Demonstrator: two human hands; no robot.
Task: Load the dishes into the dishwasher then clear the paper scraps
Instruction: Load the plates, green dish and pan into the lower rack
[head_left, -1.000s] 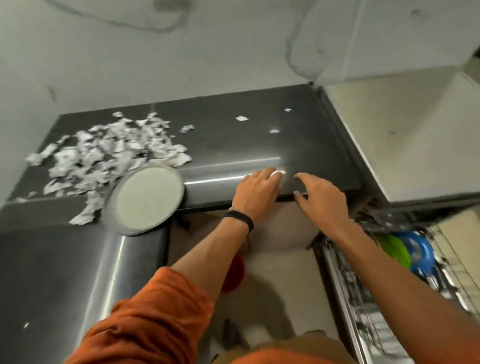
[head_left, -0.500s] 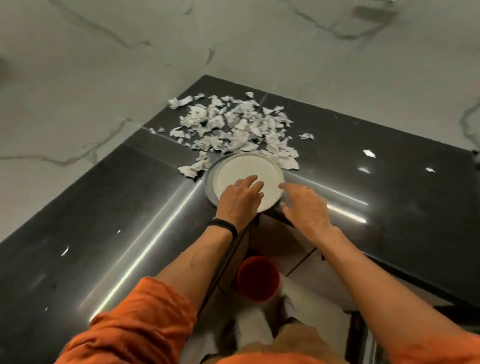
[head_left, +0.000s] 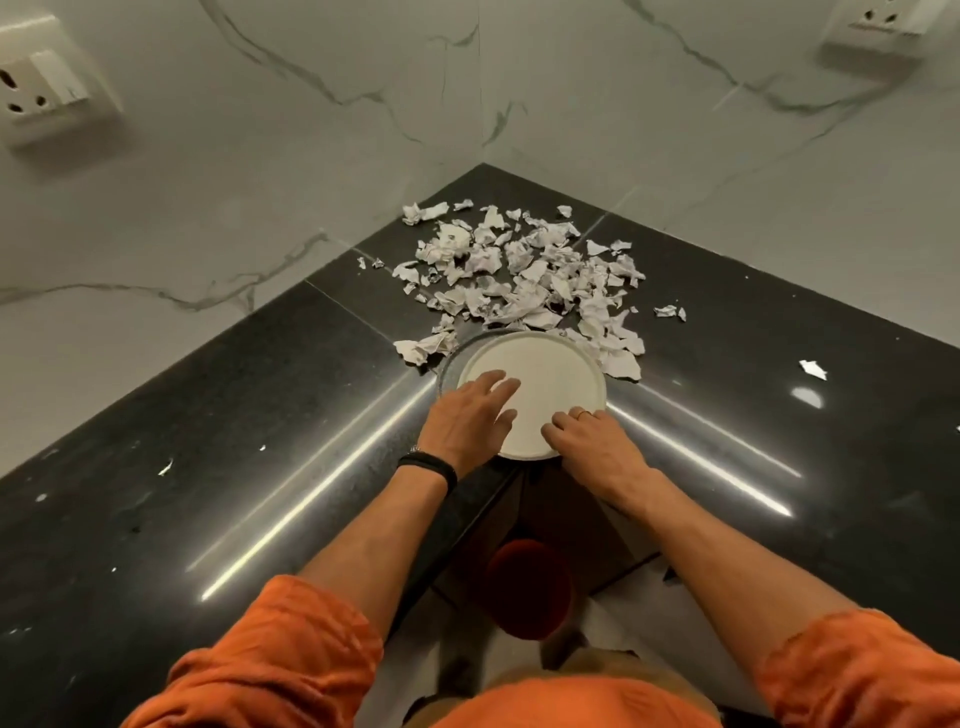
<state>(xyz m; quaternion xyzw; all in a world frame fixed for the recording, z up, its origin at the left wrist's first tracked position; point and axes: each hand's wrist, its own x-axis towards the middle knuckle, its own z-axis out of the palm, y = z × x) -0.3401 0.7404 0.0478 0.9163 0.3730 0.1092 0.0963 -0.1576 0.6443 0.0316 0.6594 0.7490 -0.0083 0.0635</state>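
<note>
From the head view, a black polished surface (head_left: 260, 441) runs in an L into a corner of white marbled walls. A round white plate (head_left: 545, 379) lies flat on it at the inner corner, with its near rim reaching the surface's edge. Just beyond the plate, and touching its far rim, lies a loose heap of torn paper scraps (head_left: 519, 280), spreading toward the far corner. One stray scrap (head_left: 813, 368) lies apart to the right, and a few tiny bits (head_left: 165, 466) lie on the left stretch of the surface.

The left hand (head_left: 470, 415) lies palm down over the plate's near left part, its grip open and the fingers stretched out flat across the white face. A dark wristband (head_left: 428, 467) circles that wrist. The right hand (head_left: 592, 441) is at the plate's near right rim with the fingers bent down onto it. A ring (head_left: 583, 414) shows on one finger. The thumb is hidden, so I cannot tell whether this grip has closed on the rim. Both arms wear rolled orange sleeves (head_left: 270, 660).

Below the surface's edge, between the forearms, a round red object (head_left: 530, 587) sits on the floor. A wall socket (head_left: 41, 93) is mounted far left and another (head_left: 878, 31) far right.
</note>
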